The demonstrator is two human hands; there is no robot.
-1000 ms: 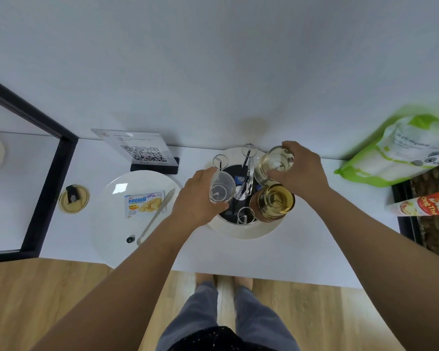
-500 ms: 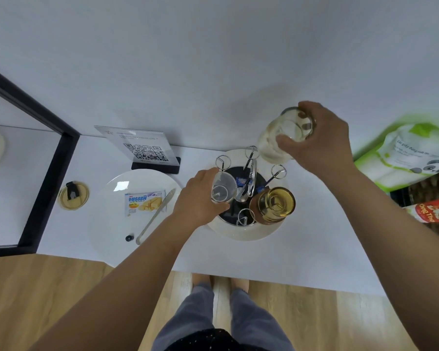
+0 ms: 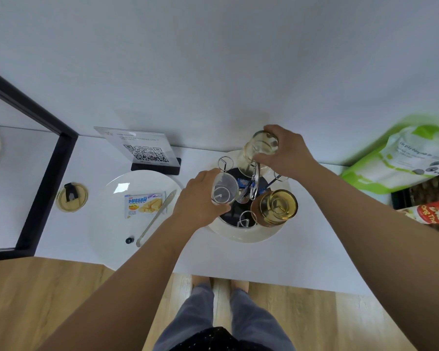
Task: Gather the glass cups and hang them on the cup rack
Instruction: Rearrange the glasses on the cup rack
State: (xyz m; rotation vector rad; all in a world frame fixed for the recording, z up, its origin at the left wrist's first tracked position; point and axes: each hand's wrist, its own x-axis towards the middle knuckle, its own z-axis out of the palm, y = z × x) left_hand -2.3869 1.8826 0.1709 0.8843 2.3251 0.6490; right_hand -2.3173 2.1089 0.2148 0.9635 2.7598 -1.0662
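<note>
The fingers (image 3: 264, 158) of the right hand (image 3: 287, 154) are wrapped tight around the base end of a clear, faintly yellow glass cup (image 3: 257, 154), which is tipped mouth-down over the far side of the chrome wire cup rack (image 3: 252, 184) a little above the middle of the frame. The cup's lower rim sits right at the rack's central handle loop; whether it is already on a peg I cannot tell. The left hand (image 3: 200, 201) is closed around a smaller clear glass tumbler (image 3: 223, 190), held at the rack's left side, just beside one of the looped pegs.

The rack stands in a round cream tray with a dark centre (image 3: 243, 234) on the white table (image 3: 289, 264). An amber-tinted glass cup (image 3: 276, 206) already hangs upside down on the rack's right side.

To the left of the tray lies a large white round plate (image 3: 112, 224), carrying a small blue-and-white biscuit packet (image 3: 143, 205), metal tongs (image 3: 156, 217) and a tiny dark cap (image 3: 129, 240). Behind the plate stands a clear acrylic sign with a QR code (image 3: 142, 148). Farther left rests a round yellowish lid with a black tab (image 3: 71, 196). At the right edge of the frame lean a green-and-white bag (image 3: 403, 160) and a red-and-white carton (image 3: 433, 211).
</note>
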